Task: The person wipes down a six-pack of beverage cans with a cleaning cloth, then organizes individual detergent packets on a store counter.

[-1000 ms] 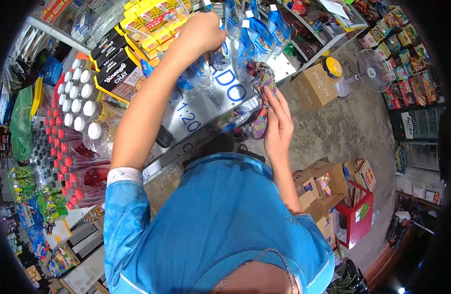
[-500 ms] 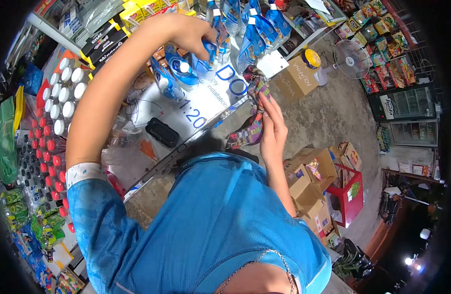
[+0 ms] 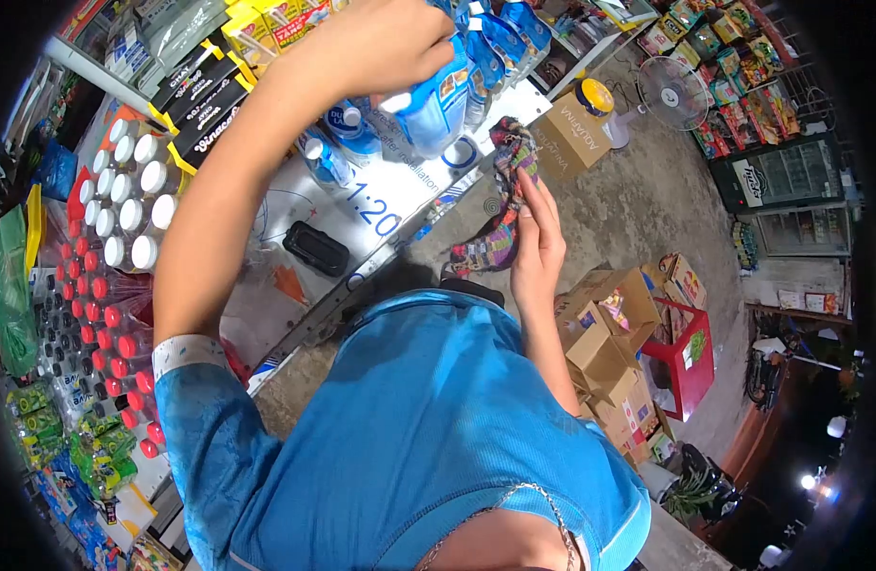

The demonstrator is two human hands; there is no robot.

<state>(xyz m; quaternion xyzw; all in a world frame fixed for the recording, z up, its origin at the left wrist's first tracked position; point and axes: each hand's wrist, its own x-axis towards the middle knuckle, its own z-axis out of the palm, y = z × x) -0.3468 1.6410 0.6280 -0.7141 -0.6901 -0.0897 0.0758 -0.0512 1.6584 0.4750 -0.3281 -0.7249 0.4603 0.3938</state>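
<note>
My left hand (image 3: 390, 48) reaches across the white printed counter (image 3: 362, 224), closed around the upper part of a blue spouted pouch (image 3: 436, 112). The pouch is raised and tilted, its wider part showing below my fingers. Other blue pouches with white caps, such as this one (image 3: 357, 133), stand on the counter around it. At the counter's front edge, my right hand (image 3: 538, 238) is closed on a multicoloured patterned cloth (image 3: 507, 224). The cloth hangs bunched beside my fingers, and my thumb is partly hidden.
A black case (image 3: 316, 247) lies on the counter. White-capped jars (image 3: 131, 214) and red-capped bottles (image 3: 119, 343) crowd the left. Black boxes (image 3: 209, 114) sit behind my left arm. To the right are a carton (image 3: 568, 133), a fan (image 3: 671, 95) and open boxes (image 3: 605, 352).
My left hand has lifted the blue pouch away from the others, and it now appears larger and nearer. My right hand stays by the counter edge with the cloth.
</note>
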